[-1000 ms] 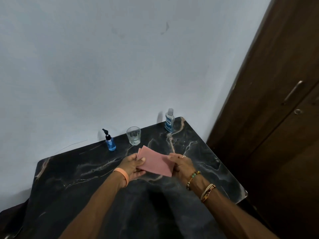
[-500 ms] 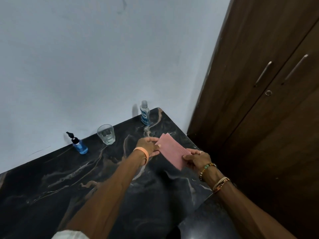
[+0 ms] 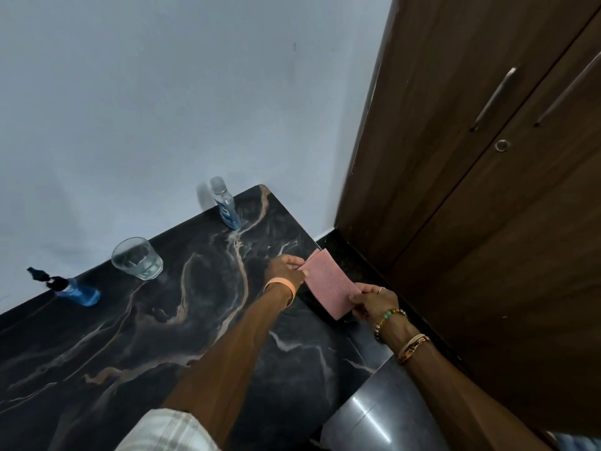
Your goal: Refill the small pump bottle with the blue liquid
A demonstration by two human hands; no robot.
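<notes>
A folded pink cloth (image 3: pixel 328 283) hangs over the table's right edge, held between both hands. My left hand (image 3: pixel 285 268) pinches its far corner. Its near end is gripped by my right hand (image 3: pixel 374 302). The small pump bottle (image 3: pixel 70 288) with blue liquid and a black pump stands at the far left by the wall. A taller clear bottle (image 3: pixel 225 205) with blue liquid and a label stands at the table's far right corner. Both bottles are well away from my hands.
A glass tumbler (image 3: pixel 138 259) holding a little clear liquid stands between the two bottles. The dark marble table (image 3: pixel 162 336) ends just right of my left hand. A brown wooden cupboard (image 3: pixel 487 190) fills the right side.
Both hands have carried the pink cloth rightward to the table's right edge. The view has swung right, so the bottles and glass now sit further left.
</notes>
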